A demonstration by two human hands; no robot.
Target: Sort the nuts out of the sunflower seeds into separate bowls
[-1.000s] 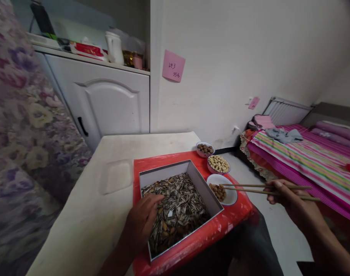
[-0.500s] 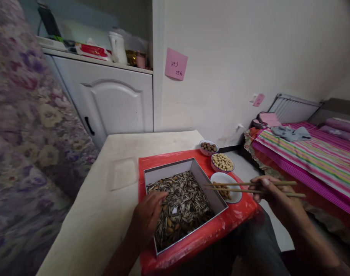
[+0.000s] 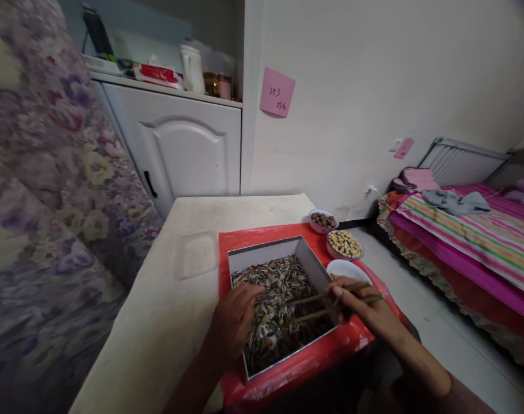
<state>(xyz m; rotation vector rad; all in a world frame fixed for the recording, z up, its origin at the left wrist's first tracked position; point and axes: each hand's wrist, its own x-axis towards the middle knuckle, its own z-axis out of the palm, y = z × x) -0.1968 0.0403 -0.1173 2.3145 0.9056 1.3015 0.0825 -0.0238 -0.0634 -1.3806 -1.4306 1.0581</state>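
A shallow box (image 3: 321,263) of striped sunflower seeds (image 3: 283,275) lies on a red plastic sheet. Mixed among the seeds are some brown nuts and a whitish piece. My right hand (image 3: 352,299) grips a pair of chopsticks (image 3: 309,300), their tips apart and low over the seeds; whether anything is between them is too blurred to tell. Across the box's left wall rests my left hand (image 3: 235,316), fingers loosely stretched over the seeds, thumb apart. Partly behind my right hand stands a white bowl (image 3: 346,268), its brown contents mostly covered.
Beyond the white bowl are a bowl of peanuts (image 3: 345,245) and a bowl of round brown nuts (image 3: 323,221). A clear plastic lid or tray (image 3: 196,256) lies on the pale table (image 3: 158,322). The red sheet (image 3: 245,236) hangs over the table's edge. A bed (image 3: 469,224) is at right.
My right hand has moved left with the chopsticks, from beside the white bowl to over the seeds. My left hand keeps its place on the box. The view has shifted slightly left.
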